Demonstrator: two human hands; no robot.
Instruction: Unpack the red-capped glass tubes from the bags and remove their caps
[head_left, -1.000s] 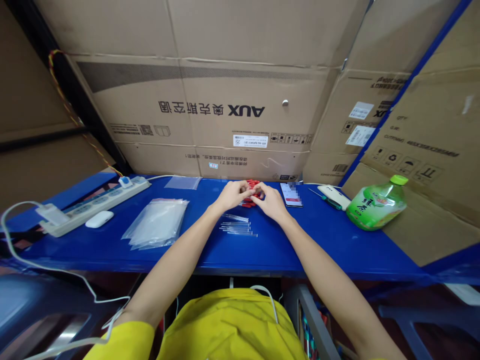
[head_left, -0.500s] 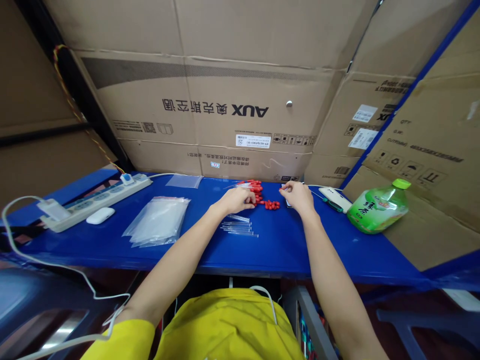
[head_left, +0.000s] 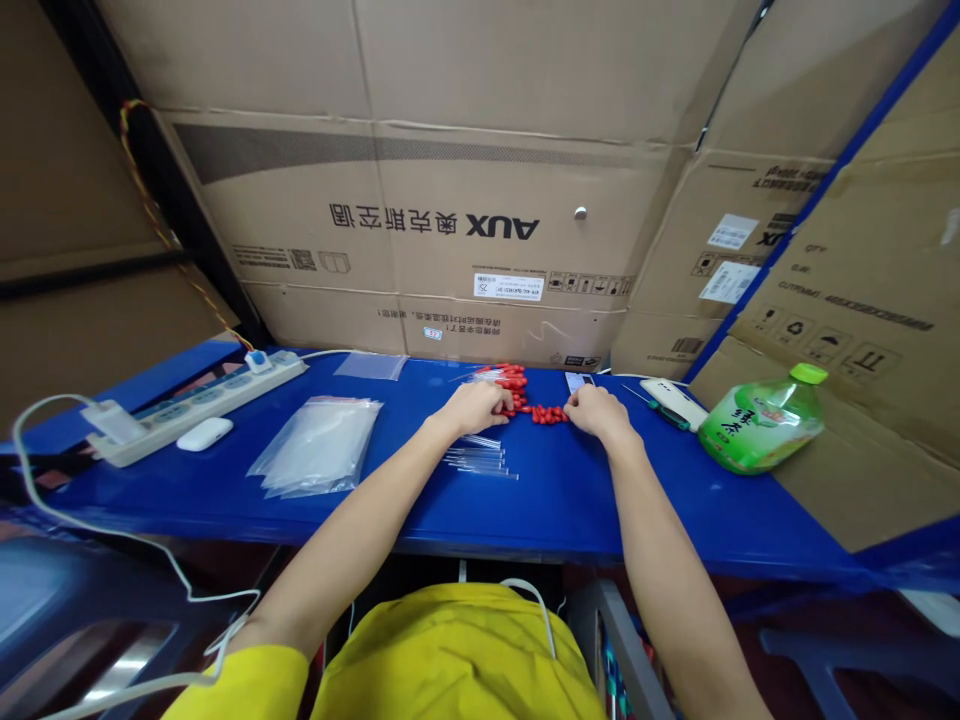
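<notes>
A cluster of small red pieces lies on the blue table between my two hands, with more red pieces behind it. My left hand rests curled on the table at the left end of the red pieces, fingers closed; what they hold is hidden. My right hand sits at the right end of the row, fingers bent and touching it. Several thin clear tubes lie just in front of my left hand.
A stack of clear plastic bags lies left of centre, a single bag behind it. A power strip and a white earbud case are far left. A phone, a screwdriver, a white device and a green bottle lie at right. Cardboard boxes wall the back.
My hands, together over the red pieces a second ago, have parted. The right hand went out to the phone, then came back to the right end of the row.
</notes>
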